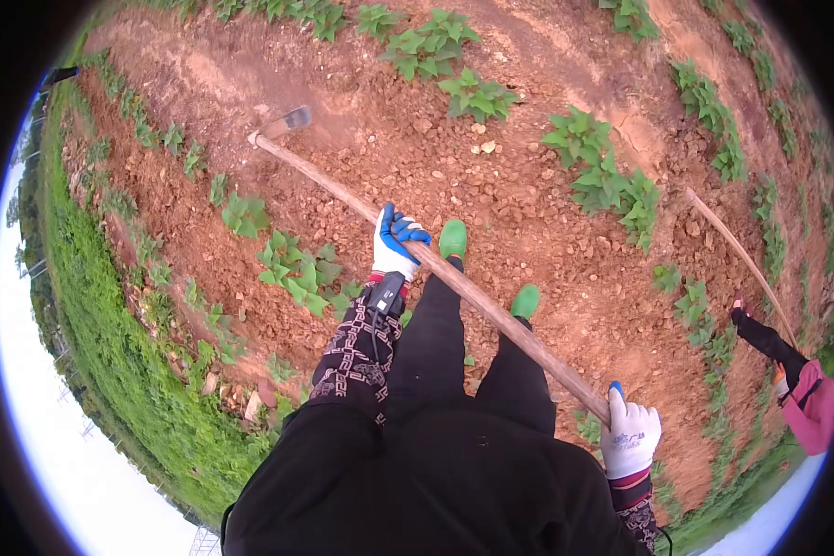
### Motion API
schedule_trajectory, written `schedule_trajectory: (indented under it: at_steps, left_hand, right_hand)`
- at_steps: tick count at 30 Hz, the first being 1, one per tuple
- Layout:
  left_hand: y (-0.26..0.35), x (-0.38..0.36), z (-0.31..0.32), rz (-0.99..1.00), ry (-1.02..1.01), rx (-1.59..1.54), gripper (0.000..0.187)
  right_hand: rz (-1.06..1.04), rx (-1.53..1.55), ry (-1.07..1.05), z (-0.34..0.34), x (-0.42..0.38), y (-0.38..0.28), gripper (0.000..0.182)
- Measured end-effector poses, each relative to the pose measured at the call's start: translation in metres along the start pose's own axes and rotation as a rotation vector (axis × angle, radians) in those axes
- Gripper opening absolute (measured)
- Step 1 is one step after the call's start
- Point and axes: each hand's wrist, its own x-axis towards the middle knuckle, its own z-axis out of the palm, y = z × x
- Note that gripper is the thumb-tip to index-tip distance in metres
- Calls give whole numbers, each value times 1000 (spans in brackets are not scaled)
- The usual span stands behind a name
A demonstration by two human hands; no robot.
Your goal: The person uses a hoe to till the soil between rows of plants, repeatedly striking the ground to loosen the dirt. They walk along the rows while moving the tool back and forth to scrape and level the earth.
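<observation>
Red soil (pixel 408 162) spreads below; your left fingers (pixel 410 229) wrap the hoe (pixel 491 311) mid-frame, right fingers (pixel 650 424) its lower-right end.

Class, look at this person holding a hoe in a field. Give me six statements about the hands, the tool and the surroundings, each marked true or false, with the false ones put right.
1. The left hand grips the hoe handle. True.
2. The right hand is bare. False: it wears a white glove.
3. The hoe blade is nearer the right hand than the left. False: it is nearer the left.
4. The wearer's shoes are green. True.
5. The other person wears a yellow top. False: the top is pink.
6. Leafy plants grow in the reddish soil. True.
</observation>
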Motion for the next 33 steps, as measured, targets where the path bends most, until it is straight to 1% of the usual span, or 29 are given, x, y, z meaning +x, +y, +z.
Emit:
schedule_trajectory:
  at_steps: [2,3,4,5,6,7,8,9,10,12,13,14,16,17,18,19,20,21,22,23,24,26,27,28,30,32,33]
  left_hand:
    - [-52,-8,-29,-61,100,-83,39]
    - [-73,-13,-52,-99,48,-150,40]
    - [-91,-20,-63,-138,-4,-217,40]
    - [-104,-27,-73,-123,42,-179,38]
    - [-112,-33,-75,-121,44,-188,38]
    - [-119,-38,-77,-133,111,-162,36]
    - [-125,-44,-78,-143,177,-133,35]
    - [-132,-49,-81,-123,184,-107,32]
    - [-142,-55,-84,-122,183,-112,32]
    - [-170,-70,-92,-103,237,-71,36]
    - [-189,-83,-88,-67,284,31,33]
    - [-207,-94,-88,-93,388,7,35]
    - [-239,-112,-99,-127,494,-21,37]
    - [-252,-122,-105,-129,535,57,37]
    - [-262,-128,-113,-132,577,137,37]
    - [-265,-131,-129,-173,604,134,36]
    - [-266,-132,-143,-199,690,147,35]
    - [-265,-130,-151,-179,718,185,35]
    - [-262,-130,-152,-161,747,226,35]
    - [-257,-130,-154,-119,758,304,35]
    - [-250,-128,-160,-96,796,292,36]
    - [-231,-131,-164,21,740,376,36]
    - [-219,-134,-156,36,711,369,35]
    - [-209,-137,-146,49,681,361,35]
    - [-197,-141,-127,143,701,383,37]
    - [-187,-144,-122,178,591,402,38]
    - [-186,-145,-118,182,591,406,38]
  right_hand:
    - [26,-24,-76,-21,-27,9,50]
    - [18,-141,-72,-22,-46,17,48]
    - [37,-177,-99,-27,-56,25,46]
    - [49,-139,-129,-25,-63,35,46]
    - [61,-102,-162,-24,-71,44,45]
    - [55,-110,-163,-23,-78,50,45]
    - [45,-49,-160,-22,-84,56,45]
    - [38,13,-158,-19,-90,61,45]
    - [35,9,-159,-14,-98,70,45]
    - [43,123,-179,1,-120,97,47]
    - [61,164,-157,8,-132,109,38]
    - [64,160,-156,20,-146,124,38]
    - [152,258,-207,46,-175,151,28]
    - [211,354,-213,57,-188,162,21]
    - [216,356,-209,71,-196,171,21]
    - [252,444,-281,87,-202,178,21]
    - [285,534,-352,103,-207,185,21]
    - [250,493,-362,111,-202,185,24]
    - [255,505,-358,123,-197,185,24]
    - [232,550,-334,137,-193,184,21]
    - [209,592,-312,149,-190,183,17]
    - [142,637,-256,168,-175,175,19]
    - [95,613,-271,181,-170,174,21]
    - [92,622,-272,187,-164,169,21]
    - [-17,585,-141,194,-150,158,24]
    - [-18,547,-140,198,-143,156,27]
    - [25,515,-154,196,-140,155,27]
